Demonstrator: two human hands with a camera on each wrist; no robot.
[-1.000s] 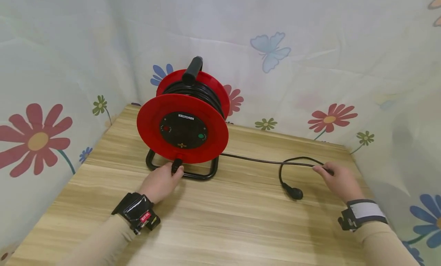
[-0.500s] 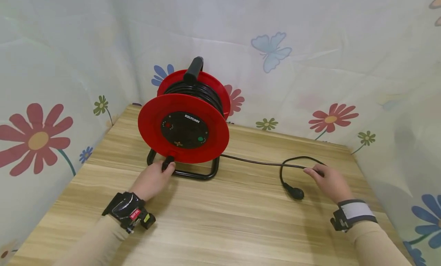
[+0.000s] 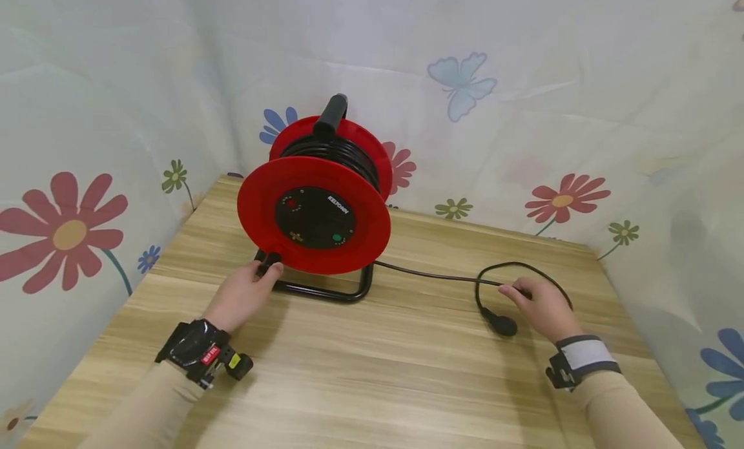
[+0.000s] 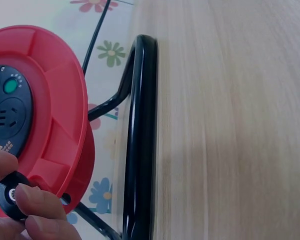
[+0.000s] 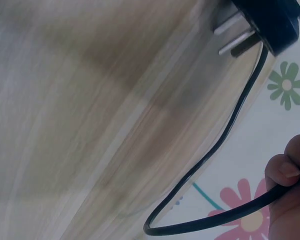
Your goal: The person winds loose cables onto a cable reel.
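Pinched the black knob (image 3: 270, 261) in the left hand (image 3: 241, 297), with thumb and fingers bent in close round it, at the lower left of the front face of the red cable reel (image 3: 316, 170). Saw the reel upright on a black tubular stand (image 3: 314, 292) at the left rear of the wood-grain table (image 3: 372, 365), near the flowered curtain (image 3: 552, 126). Made out on the front a black panel (image 3: 316, 218) with slanting KELTONN lettering and a green button (image 3: 336, 238), and on top a black handle (image 3: 330, 117).

Gripped the black cable (image 3: 430, 274) in the right hand (image 3: 546, 307), well apart from the reel, with thumb and fingers curled round it. Followed the cable from the reel's lower right to this hand, then round a loop on the far side to the black plug (image 3: 500, 322), just left of the hand. Noticed the plug's metal pins in the right wrist view. Could not tell about contact between plug and table.
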